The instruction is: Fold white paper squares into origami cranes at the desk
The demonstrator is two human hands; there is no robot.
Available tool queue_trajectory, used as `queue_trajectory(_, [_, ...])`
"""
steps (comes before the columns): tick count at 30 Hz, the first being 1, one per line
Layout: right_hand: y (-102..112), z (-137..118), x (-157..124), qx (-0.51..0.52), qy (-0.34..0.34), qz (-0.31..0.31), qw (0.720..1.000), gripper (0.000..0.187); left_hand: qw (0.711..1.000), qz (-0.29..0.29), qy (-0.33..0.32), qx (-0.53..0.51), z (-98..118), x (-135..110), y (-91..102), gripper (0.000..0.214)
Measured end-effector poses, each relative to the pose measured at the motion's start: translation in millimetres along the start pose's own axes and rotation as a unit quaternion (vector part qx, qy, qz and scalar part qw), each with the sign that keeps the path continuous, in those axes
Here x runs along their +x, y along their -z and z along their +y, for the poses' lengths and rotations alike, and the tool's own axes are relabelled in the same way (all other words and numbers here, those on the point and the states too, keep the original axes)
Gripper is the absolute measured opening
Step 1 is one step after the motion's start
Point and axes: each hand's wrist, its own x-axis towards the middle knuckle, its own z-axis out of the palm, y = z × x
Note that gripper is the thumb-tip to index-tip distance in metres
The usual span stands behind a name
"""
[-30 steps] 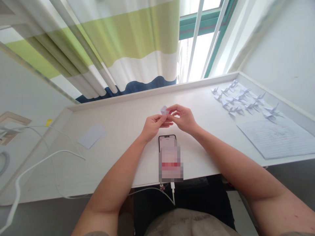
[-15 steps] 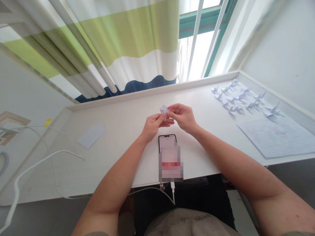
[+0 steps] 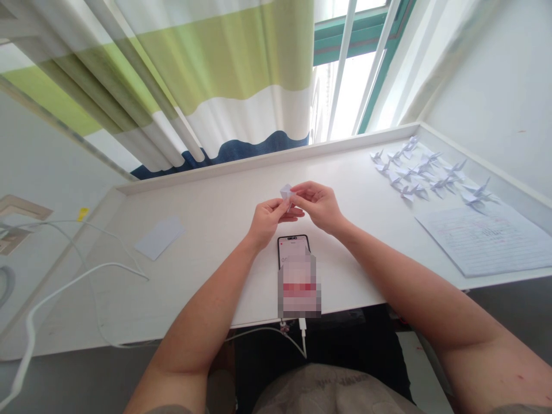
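Observation:
A small piece of folded white paper (image 3: 285,190) is held up between my two hands, over the middle of the desk. My left hand (image 3: 267,218) pinches its lower edge between thumb and fingers. From the other side, my right hand (image 3: 318,202) grips the paper's right edge with thumb and forefinger. Fingertips cover part of the folds. Just below the hands a phone (image 3: 294,247) lies on the desk, its screen mostly blurred out.
Several white paper cranes (image 3: 425,169) stand at the back right of the white desk (image 3: 207,195). A written sheet (image 3: 487,244) lies in front of them. At left are blank paper (image 3: 159,237) and a white cable (image 3: 56,290). A raised rim borders the back.
Both hands keep hold of the folded paper in nearly the same place. The right fingers have shifted slightly along the paper's edge.

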Motion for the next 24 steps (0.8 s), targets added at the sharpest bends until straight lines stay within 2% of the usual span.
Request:
queue_trajectory(5, [0.2, 4.0, 1.9, -0.032, 0.018, -0.007, 0.999, 0.037, 0.999, 0.004, -0.023, 0.047, -3.1, -0.5, -1.2, 0.056])
queue_trajectory(15, [-1.5, -6.2, -1.5, 0.057, -0.064, -0.006, 0.996, 0.071, 0.998, -0.039, -0.033, 0.047, -4.0, -2.2, -4.1, 0.053])
queue_trajectory(24, [-4.8, -5.5, -2.0, 0.098, -0.086, -0.003, 0.991, 0.072, 0.997, -0.039, -0.045, 0.038, -7.5, -1.4, -5.5, 0.05])
